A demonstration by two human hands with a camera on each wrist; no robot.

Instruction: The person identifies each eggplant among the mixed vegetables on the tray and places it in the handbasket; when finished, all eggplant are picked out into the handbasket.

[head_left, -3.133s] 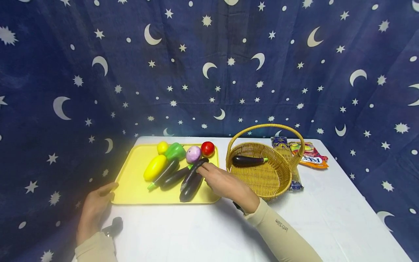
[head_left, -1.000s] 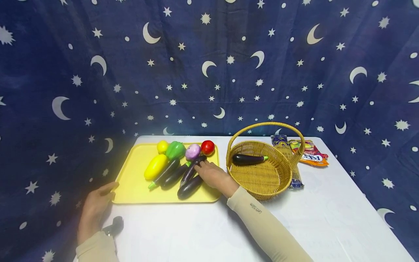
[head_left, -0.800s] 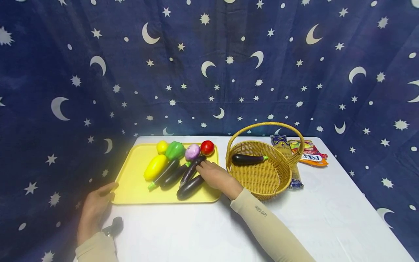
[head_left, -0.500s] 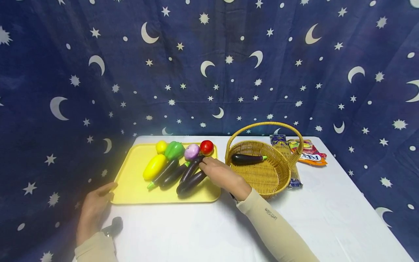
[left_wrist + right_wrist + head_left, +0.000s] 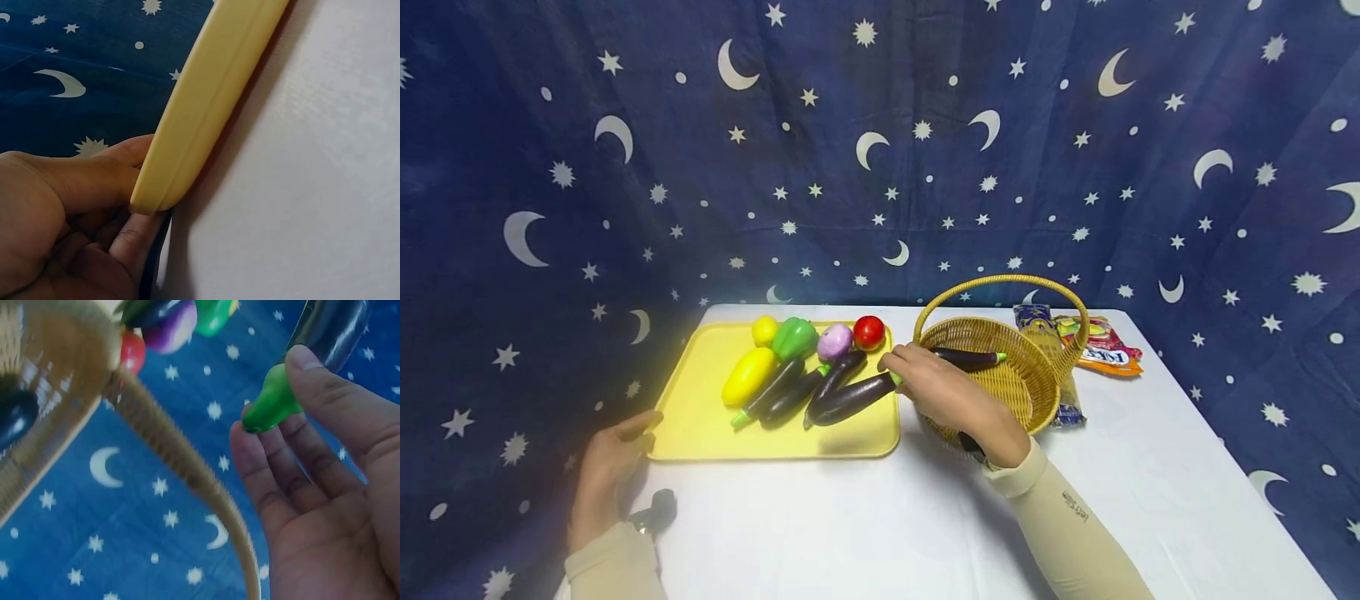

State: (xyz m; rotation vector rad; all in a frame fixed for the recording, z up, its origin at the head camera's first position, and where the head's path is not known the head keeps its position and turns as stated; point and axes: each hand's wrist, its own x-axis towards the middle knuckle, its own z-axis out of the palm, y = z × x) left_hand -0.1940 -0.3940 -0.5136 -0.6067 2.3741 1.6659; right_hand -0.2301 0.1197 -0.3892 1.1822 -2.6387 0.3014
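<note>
My right hand [image 5: 951, 390] pinches the green stem [image 5: 274, 400] of a dark purple eggplant [image 5: 853, 400] between thumb and fingers. That eggplant slants over the right part of the yellow tray [image 5: 692, 400], its blunt end low near another eggplant [image 5: 837, 375]. The hand is at the near-left rim of the wicker basket [image 5: 1033, 358] and hides part of it. Inside the basket lies one eggplant [image 5: 966, 359], partly covered by the hand. At the tray's near-left corner my left hand [image 5: 606, 471] grips the edge, thumb above and fingers beneath in the left wrist view.
On the tray are more eggplants [image 5: 772, 390], a yellow oblong fruit [image 5: 749, 377], a lemon [image 5: 765, 331], a green pepper [image 5: 795, 338], a purple-white round vegetable [image 5: 835, 342] and a tomato [image 5: 868, 332]. The basket's tall handle [image 5: 1000, 279] arches up. Food packets [image 5: 1101, 346] lie behind it.
My right hand has drawn right toward the basket with the eggplant by its stem, and the eggplant has swung from steep to flatter. The left hand stays at the tray corner.
</note>
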